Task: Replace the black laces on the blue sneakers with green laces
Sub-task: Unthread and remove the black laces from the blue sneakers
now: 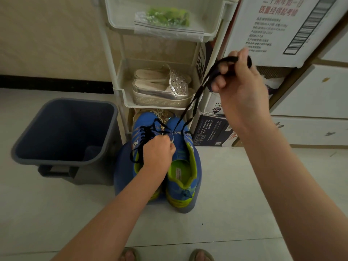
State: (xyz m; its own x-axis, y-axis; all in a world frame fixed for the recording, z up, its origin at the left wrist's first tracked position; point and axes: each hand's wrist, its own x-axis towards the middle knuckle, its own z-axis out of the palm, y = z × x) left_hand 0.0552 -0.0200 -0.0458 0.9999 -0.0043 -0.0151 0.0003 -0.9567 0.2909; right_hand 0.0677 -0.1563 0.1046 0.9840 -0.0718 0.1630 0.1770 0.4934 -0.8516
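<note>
Right hand (pixel 239 85) was raised, fingers curled round looped black lace (pixel 195 98). Lace ran taut down to right sneaker (pixel 183 166). Left hand (pixel 159 149) was curled tight, gripping that blue sneaker at eyelets. Left sneaker (pixel 140 129) stood touching alongside, still black-laced. Pair stood before white rack (pixel 122 95). Green laces (pixel 167 16) lay bagged on top shelf. Grey bin (pixel 64 129) stood beside pair.

Dim, soft indoor light, no glare. Inside of bin (pixel 56 129) dark, left. Motion blur: right hand (pixel 243 85), lace (pixel 195 98). Sharp: sneakers (pixel 180 166). Wide-angle bowing at edges; rack (pixel 123 81) uprights curved.
</note>
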